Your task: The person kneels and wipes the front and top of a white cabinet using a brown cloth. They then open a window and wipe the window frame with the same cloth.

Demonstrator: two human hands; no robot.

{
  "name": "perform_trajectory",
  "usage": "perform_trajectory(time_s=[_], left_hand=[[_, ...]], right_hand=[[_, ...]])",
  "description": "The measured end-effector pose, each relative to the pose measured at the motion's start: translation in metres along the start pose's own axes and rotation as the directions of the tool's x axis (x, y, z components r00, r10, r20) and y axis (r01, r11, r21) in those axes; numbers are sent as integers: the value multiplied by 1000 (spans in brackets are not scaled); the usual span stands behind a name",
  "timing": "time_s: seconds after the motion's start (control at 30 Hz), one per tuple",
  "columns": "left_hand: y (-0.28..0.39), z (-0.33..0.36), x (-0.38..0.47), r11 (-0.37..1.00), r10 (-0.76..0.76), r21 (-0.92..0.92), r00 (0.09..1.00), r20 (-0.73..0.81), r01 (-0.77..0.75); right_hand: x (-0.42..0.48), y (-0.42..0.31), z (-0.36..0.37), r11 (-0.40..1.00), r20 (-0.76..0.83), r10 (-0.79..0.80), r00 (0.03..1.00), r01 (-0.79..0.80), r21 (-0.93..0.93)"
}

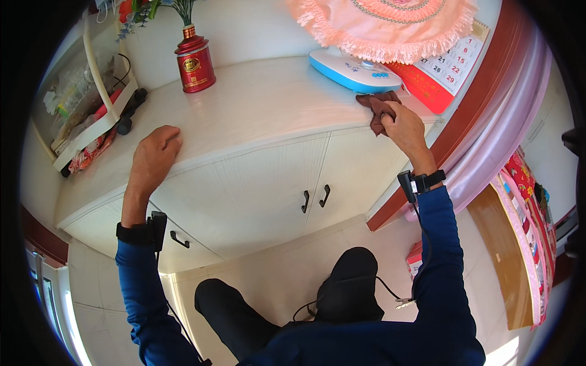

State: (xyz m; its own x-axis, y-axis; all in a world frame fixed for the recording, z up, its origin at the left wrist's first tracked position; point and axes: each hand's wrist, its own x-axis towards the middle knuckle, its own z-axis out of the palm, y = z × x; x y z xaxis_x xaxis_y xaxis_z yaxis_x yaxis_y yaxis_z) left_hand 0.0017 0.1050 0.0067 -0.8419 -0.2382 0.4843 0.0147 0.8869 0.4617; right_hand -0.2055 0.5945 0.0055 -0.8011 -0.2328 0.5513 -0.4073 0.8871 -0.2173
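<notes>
My right hand (405, 128) grips a bunched dark brown cloth (381, 110) near the right end of the pale wooden cabinet top (256, 103). The cloth lies against the front of a white and blue plastic device (355, 73), and part of it hangs toward the cabinet's front edge. Resting by the left part of that edge, my left hand (155, 153) has its fingers curled in, with no object visible in them. Its palm side is hidden.
A red bottle (197, 66) with artificial flowers stands at the back. Left of it is a cream rack (110, 114) holding bags. A peach lace-edged cover (389, 32) and a calendar (451, 68) are at the back right. Black handles (305, 201) project from the doors. A lilac curtain (503, 123) hangs right.
</notes>
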Motion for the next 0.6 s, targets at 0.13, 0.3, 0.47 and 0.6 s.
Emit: perform_trajectory(time_s=[0.13, 0.3, 0.47, 0.6], left_hand=[[-3, 1, 1, 1000, 21, -13, 999, -45, -21], [-4, 0, 0, 997, 80, 24, 997, -16, -80], [-3, -3, -2, 990, 130, 57, 991, 4, -130], [0, -1, -2, 984, 140, 107, 990, 8, -140]], right_hand=[[14, -58, 21, 963, 88, -267, 960, 263, 61], [32, -111, 37, 937, 265, -349, 899, 333, 105], [25, -104, 26, 916, 353, -402, 845, 371, 155], [36, -95, 32, 885, 341, -465, 817, 427, 184]])
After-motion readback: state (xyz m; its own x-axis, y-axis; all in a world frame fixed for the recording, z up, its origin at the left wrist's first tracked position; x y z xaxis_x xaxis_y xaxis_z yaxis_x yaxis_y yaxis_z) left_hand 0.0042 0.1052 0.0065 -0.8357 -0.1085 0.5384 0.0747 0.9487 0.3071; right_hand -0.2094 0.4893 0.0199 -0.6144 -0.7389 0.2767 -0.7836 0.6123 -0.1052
